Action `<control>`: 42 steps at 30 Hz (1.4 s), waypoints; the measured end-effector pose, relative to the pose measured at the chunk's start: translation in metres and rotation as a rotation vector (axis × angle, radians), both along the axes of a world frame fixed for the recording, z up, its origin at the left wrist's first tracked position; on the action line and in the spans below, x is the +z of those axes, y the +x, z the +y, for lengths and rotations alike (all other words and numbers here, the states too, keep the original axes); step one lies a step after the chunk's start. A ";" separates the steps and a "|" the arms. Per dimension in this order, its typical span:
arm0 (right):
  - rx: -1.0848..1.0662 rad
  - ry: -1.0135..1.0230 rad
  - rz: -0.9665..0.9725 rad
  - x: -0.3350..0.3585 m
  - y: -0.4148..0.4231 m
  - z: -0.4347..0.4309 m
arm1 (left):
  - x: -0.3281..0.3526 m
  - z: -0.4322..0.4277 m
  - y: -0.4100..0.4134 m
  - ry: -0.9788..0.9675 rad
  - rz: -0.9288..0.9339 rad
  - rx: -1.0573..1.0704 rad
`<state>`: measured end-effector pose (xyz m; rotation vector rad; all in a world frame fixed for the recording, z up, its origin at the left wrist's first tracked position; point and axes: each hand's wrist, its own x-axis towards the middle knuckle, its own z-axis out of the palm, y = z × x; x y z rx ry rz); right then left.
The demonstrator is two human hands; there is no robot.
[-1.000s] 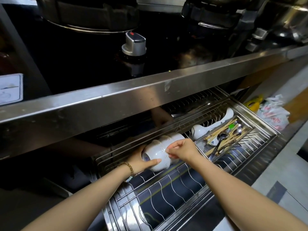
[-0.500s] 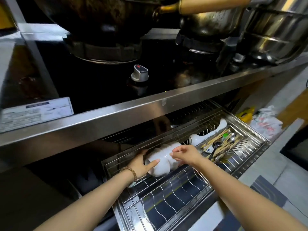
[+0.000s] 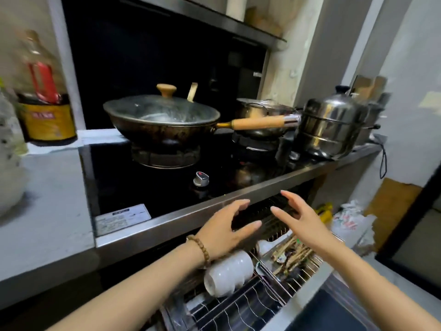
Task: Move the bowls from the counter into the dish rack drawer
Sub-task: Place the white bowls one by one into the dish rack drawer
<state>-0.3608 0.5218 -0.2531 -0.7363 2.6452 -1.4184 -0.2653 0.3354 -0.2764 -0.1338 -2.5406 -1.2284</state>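
Note:
A nested stack of white bowls [image 3: 228, 273] lies on its side in the wire dish rack drawer [image 3: 241, 311], which is pulled out below the counter edge. My left hand [image 3: 223, 229], with a bead bracelet on the wrist, hovers above the bowls with fingers spread and holds nothing. My right hand [image 3: 299, 217] is raised beside it, fingers spread, also holding nothing. Both hands are in front of the steel counter edge [image 3: 167, 223], apart from the bowls.
A lidded wok [image 3: 162, 120] with a wooden handle sits on the black stove, next to a steel pot [image 3: 262, 115] and a steamer pot [image 3: 331, 125]. A sauce bottle [image 3: 45, 103] stands at the left. Chopsticks and spoons [image 3: 291, 256] fill the drawer's right side.
Both hands have let go of the bowl stack and risen above the drawer. The view has tilted up, so the stove and pots now show.

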 end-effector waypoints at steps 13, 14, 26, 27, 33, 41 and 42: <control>0.463 -0.115 0.327 0.125 0.088 -0.168 | 0.185 -0.148 0.144 -0.604 0.439 0.511; 0.496 -0.128 0.331 0.131 0.095 -0.183 | 0.191 -0.161 0.156 -0.620 0.439 0.555; 0.724 -0.198 0.239 0.157 0.161 -0.323 | 0.196 -0.278 0.269 -0.506 0.282 0.859; 0.734 -0.203 0.221 0.158 0.164 -0.333 | 0.195 -0.284 0.271 -0.454 0.278 0.862; 0.824 -0.286 0.107 0.164 0.183 -0.376 | 0.190 -0.304 0.271 -0.149 0.207 0.774; 0.843 -0.340 0.144 0.157 0.187 -0.395 | 0.183 -0.313 0.262 -0.037 0.291 0.684; 0.841 -0.350 0.146 0.157 0.187 -0.396 | 0.182 -0.313 0.261 -0.018 0.311 0.687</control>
